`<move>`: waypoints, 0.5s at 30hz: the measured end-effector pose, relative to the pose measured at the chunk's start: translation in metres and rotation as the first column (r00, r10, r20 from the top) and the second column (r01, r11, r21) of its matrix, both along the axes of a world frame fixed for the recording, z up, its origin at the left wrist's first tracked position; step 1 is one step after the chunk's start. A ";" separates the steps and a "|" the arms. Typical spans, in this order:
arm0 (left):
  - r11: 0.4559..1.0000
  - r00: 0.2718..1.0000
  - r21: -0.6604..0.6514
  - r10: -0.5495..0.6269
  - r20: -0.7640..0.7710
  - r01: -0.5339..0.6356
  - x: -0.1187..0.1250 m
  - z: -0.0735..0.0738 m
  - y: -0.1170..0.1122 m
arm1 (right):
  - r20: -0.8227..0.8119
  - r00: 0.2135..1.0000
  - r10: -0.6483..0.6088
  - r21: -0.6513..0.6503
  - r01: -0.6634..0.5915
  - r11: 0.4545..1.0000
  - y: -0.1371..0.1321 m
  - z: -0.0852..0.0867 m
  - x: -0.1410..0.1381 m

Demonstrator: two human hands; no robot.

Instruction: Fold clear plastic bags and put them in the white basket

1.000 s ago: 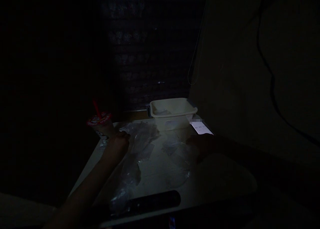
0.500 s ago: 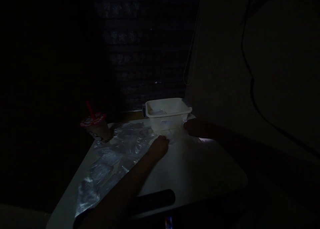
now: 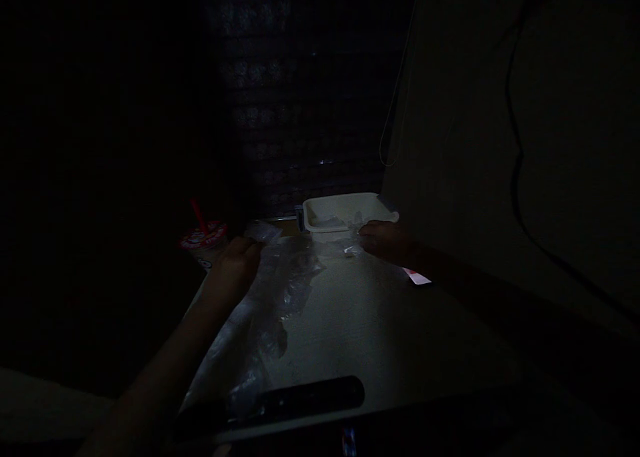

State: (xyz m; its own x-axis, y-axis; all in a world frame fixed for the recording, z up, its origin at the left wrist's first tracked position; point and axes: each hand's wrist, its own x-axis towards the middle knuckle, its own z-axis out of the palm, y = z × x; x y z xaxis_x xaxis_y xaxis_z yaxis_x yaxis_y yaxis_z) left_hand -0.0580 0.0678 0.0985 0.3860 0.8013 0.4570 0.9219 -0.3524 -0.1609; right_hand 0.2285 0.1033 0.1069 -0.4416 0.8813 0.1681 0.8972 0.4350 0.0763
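The scene is very dark. My left hand (image 3: 239, 260) is raised over the left part of the white table (image 3: 360, 324), closed on a small clear plastic piece (image 3: 263, 231). My right hand (image 3: 384, 240) rests in front of the white plastic tub (image 3: 345, 215) at the table's far end, fingers curled on a small clear plastic piece (image 3: 350, 249). Crumpled clear plastic sheets (image 3: 273, 297) lie along the table's left side under my left arm.
A drink cup with a red lid and red straw (image 3: 203, 240) stands at the far left corner. A lit phone (image 3: 416, 277) shows beside my right wrist. A long black object (image 3: 300, 400) lies along the near edge. A wall with cables rises on the right.
My left hand moved from the table's middle back to the left and lifted a small plastic piece. My right hand stayed by the tub. The lit phone shows again.
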 end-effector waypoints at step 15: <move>0.999 0.993 -0.008 -0.050 0.109 0.051 0.017 -0.037 -0.017 | -0.141 0.942 0.304 0.027 -0.303 0.953 0.003 -0.011 -0.057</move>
State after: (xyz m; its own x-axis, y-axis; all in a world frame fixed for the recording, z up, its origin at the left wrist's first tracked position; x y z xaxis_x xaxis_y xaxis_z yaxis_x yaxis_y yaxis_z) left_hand -0.0412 0.0513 0.0617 0.3744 0.7873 0.4898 0.9148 -0.4000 -0.0563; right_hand 0.1713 0.1060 0.0954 -0.6592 0.7085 0.2519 0.7245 0.6881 -0.0394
